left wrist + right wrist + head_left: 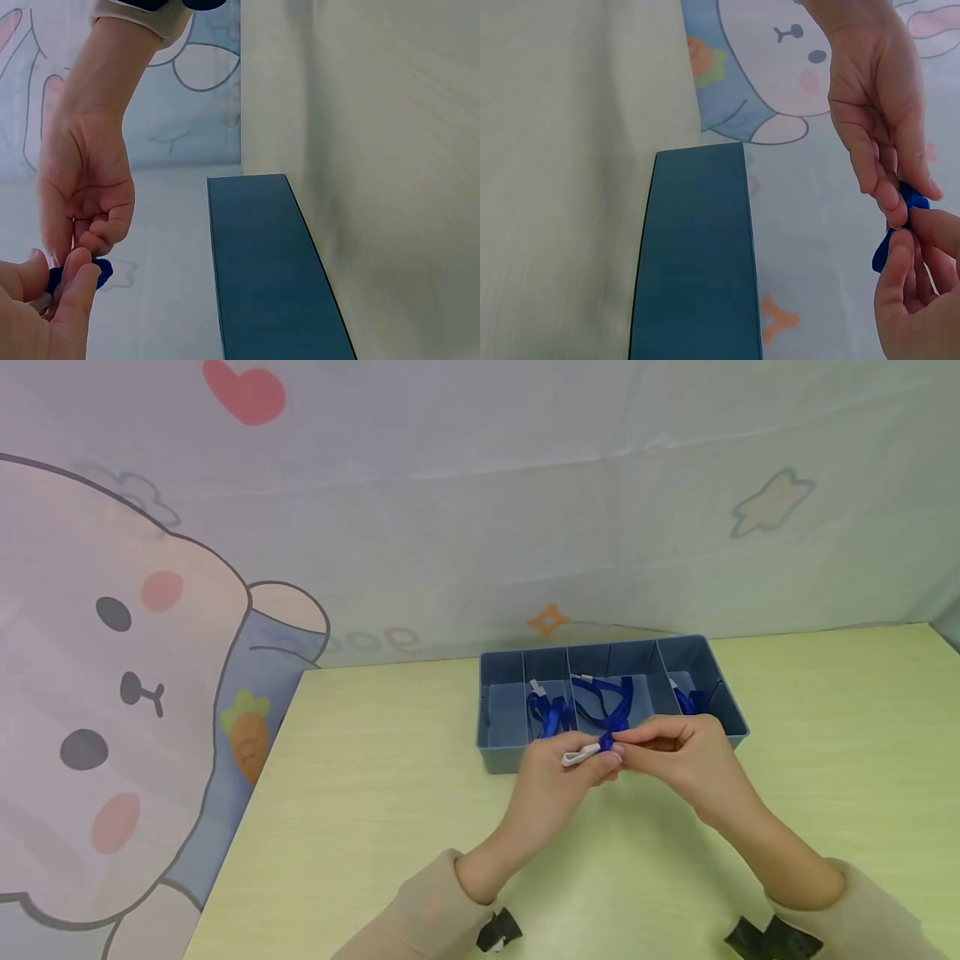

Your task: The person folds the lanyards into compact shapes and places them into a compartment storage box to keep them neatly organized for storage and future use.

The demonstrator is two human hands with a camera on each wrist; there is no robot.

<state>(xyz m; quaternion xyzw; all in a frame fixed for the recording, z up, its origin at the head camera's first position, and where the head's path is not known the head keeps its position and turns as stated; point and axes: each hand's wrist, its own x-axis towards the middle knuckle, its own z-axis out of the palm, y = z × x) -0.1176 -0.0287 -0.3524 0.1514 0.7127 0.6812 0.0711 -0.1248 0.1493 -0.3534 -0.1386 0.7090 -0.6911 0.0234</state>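
Observation:
Over the front edge of the blue-grey divided box (501, 760), both hands hold a blue lanyard (606, 741) with a white clip end (581, 754). My left hand (546, 785) pinches it between thumb and fingers, the white end lying across that hand. From the other side, my right hand (693, 768) pinches the blue strap, fingertips close against the left hand's. A bit of blue strap (881, 255) pokes out below the fingers in the right wrist view. In the left wrist view the blue strap (105, 271) shows between the two hands; the fingers hide the rest.
Blue straps lie in three of the box's compartments: a bundle (551, 717) left of centre, a looped strap (622, 693) in the middle, another (692, 702) at right. Black objects (498, 931) sit by both sleeves. A printed cloth (480, 527) hangs behind the table (360, 793).

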